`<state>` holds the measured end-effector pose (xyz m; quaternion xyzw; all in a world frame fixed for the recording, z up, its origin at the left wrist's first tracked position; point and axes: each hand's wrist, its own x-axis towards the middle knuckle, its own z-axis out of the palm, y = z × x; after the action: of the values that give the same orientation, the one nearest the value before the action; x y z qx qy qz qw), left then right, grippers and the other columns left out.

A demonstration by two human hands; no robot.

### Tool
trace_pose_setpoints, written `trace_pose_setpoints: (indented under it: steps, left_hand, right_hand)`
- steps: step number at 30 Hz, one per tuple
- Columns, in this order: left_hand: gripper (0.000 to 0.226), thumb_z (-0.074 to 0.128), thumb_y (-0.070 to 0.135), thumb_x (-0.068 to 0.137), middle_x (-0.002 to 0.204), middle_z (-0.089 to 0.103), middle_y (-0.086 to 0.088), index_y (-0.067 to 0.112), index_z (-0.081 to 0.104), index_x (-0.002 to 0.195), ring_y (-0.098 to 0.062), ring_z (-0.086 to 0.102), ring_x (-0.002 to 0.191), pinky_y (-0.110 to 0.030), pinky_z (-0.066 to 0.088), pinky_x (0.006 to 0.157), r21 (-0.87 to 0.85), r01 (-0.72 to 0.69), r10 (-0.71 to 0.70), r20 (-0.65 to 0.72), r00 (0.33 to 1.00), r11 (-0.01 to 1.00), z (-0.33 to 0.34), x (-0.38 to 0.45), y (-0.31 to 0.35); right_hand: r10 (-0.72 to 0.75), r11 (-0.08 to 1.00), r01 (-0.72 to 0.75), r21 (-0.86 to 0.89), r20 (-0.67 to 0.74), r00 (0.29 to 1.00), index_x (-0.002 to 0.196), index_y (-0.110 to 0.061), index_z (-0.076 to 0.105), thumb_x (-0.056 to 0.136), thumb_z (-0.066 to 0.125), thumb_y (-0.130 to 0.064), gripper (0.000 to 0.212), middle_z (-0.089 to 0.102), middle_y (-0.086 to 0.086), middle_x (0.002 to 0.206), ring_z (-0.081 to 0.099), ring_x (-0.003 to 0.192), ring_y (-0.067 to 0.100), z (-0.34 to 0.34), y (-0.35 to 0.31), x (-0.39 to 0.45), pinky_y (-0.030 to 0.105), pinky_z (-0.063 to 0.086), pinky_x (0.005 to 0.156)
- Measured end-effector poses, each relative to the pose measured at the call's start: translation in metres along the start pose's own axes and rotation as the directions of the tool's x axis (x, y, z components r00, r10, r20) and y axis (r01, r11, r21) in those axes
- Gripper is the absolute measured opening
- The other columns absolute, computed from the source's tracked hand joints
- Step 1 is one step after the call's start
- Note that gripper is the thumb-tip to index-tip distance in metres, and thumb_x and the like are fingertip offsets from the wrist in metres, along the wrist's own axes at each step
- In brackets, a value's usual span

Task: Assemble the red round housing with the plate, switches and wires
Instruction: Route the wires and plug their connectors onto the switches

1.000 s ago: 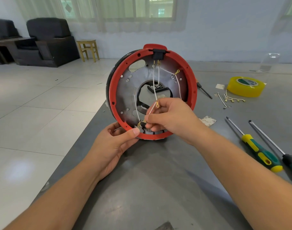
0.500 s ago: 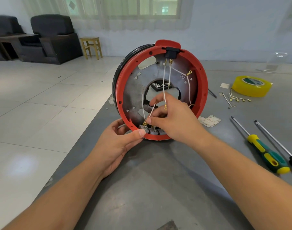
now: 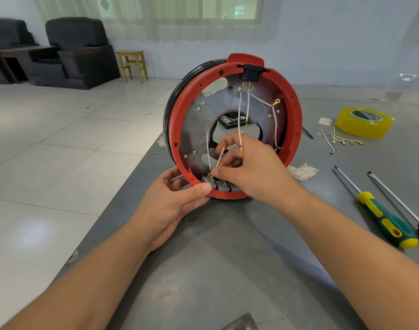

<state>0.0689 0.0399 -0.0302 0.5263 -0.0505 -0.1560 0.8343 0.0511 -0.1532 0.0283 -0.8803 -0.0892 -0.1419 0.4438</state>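
The red round housing (image 3: pixel 294 110) stands on edge on the grey table (image 3: pixel 227 270), open side toward me. A dark metal plate (image 3: pixel 194 129) with a centre hole sits inside it. A black switch (image 3: pixel 250 72) is fitted at the top rim, and grey switches (image 3: pixel 218 185) sit at the bottom rim. White wires (image 3: pixel 239 110) with brass terminals hang from the top switch. My left hand (image 3: pixel 172 206) grips the lower left rim, thumb on it. My right hand (image 3: pixel 249 170) pinches a white wire's terminal at the grey switches.
A yellow tape roll (image 3: pixel 363 121), loose wires with terminals (image 3: pixel 339 139) and a paper scrap (image 3: pixel 303 171) lie right of the housing. Two screwdrivers (image 3: pixel 382 217) lie at the right edge. The table's left edge drops to tiled floor; armchairs (image 3: pixel 77 51) and a stool stand far back.
My right hand has shifted slightly lower, toward the grey switches, with the wire. The view has shifted, so the housing appears further right. My left hand keeps its hold.
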Motion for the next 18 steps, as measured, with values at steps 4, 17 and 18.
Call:
trace_pose_setpoints:
  steps: [4,17,18]
  left_hand:
    - [0.073,0.089,0.0,0.069,0.126,0.074,-0.02,0.0,0.058,0.135,-0.035,0.074,0.113,-0.038,0.064,0.085,-0.027,0.018,-0.017,0.02,1.0,0.999,0.0,-0.001,0.001]
    - [0.067,0.085,-0.005,0.062,0.109,0.078,-0.019,-0.005,0.064,0.125,-0.036,0.077,0.104,-0.035,0.065,0.077,-0.111,0.041,-0.041,-0.003,0.999,0.993,0.01,-0.005,0.0]
    - [0.067,0.085,-0.005,0.062,0.108,0.078,-0.019,-0.005,0.064,0.126,-0.036,0.077,0.104,-0.035,0.065,0.077,-0.112,0.04,-0.041,-0.006,0.999,0.993,0.01,-0.005,0.0]
  right_hand:
    - [0.02,1.0,-0.021,-0.006,-0.015,1.0,0.098,-0.03,0.061,0.078,0.085,-0.021,0.032,0.075,-0.01,0.078,0.07,0.068,0.004,0.001,0.0,0.0,0.02,0.056,0.065]
    - [0.04,0.999,-0.039,-0.023,0.019,0.999,0.116,-0.03,0.05,0.083,0.082,-0.019,0.047,0.075,-0.007,0.079,0.069,0.066,0.006,0.001,-0.001,-0.002,0.02,0.054,0.062]
    - [0.039,0.999,-0.038,-0.026,0.019,0.999,0.115,-0.03,0.05,0.083,0.082,-0.018,0.046,0.075,-0.006,0.079,0.069,0.066,0.007,0.001,-0.001,-0.002,0.021,0.055,0.062]
